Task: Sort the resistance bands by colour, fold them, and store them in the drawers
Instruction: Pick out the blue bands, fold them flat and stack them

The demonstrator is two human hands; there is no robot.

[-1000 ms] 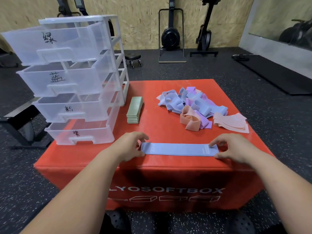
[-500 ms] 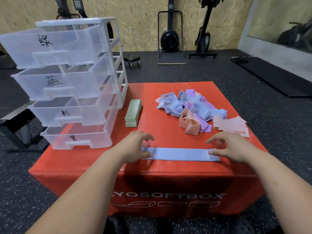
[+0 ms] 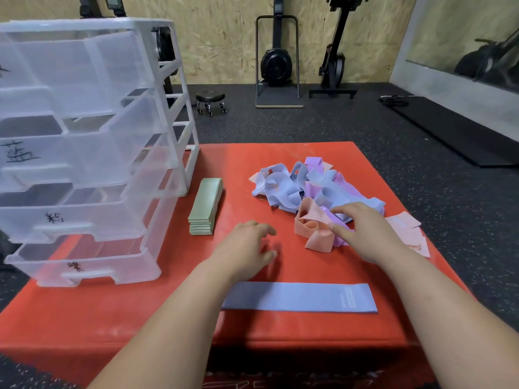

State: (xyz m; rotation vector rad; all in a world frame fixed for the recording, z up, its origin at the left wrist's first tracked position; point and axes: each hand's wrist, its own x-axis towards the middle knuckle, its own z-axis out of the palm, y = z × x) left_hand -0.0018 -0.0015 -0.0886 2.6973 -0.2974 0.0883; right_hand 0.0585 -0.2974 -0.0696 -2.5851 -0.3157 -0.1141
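Observation:
A flattened blue band [image 3: 300, 297] lies alone near the front edge of the red soft box [image 3: 118, 313]. Beyond it sits a tangled pile of blue, purple and pink bands [image 3: 309, 189], with a pink band [image 3: 311, 228] at its near side. My right hand [image 3: 362, 231] reaches over the pile's front, fingers spread and touching the purple and pink bands. Over bare red surface left of the pile hovers my left hand [image 3: 247, 248], fingers loosely spread, holding nothing. A neat stack of folded green bands [image 3: 205, 206] rests beside the clear drawer unit [image 3: 84, 153], whose drawers are pulled open.
Flat pink bands [image 3: 407, 231] lie at the box's right edge. Behind the box, on the dark gym floor, are a small wheeled stool [image 3: 210, 101], exercise machines [image 3: 276, 63] against the wooden wall and a black mat [image 3: 455, 130] at the right.
Both hands let go of the flat blue band and moved forward, the right one onto the pile. The view has come closer and tilted down.

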